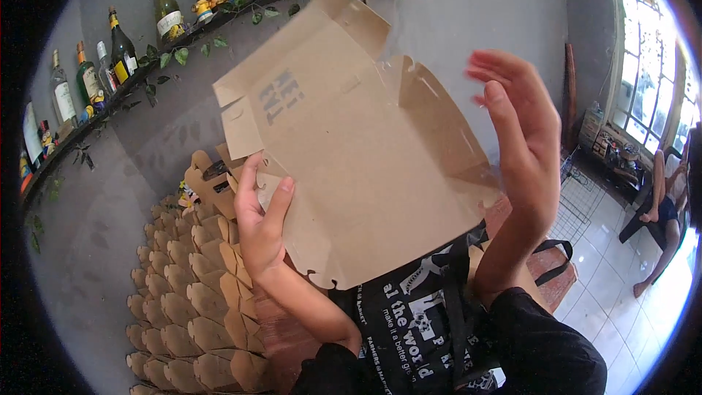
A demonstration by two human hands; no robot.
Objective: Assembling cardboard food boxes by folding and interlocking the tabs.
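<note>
A brown cardboard takeaway box (365, 168), partly unfolded, is held up tilted in front of me. Its right side flap stands folded up and its far panel stretches out toward the wall, with dark print on it. My left hand (265, 223) grips the box's left edge, thumb on the inner face and fingers behind. Off the right side of the box, my right hand (515, 121) is raised with its fingers loosely curved and apart, touching nothing. Fingertips there are slightly blurred by motion.
Many folded brown boxes (183, 285) stand stacked in rows at the lower left. A black printed bag (409, 322) lies close to me. Bottles (168, 11) and small figures line a wall shelf (139, 73). A seated person (662, 208) is at the far right, near a wire rack (581, 194).
</note>
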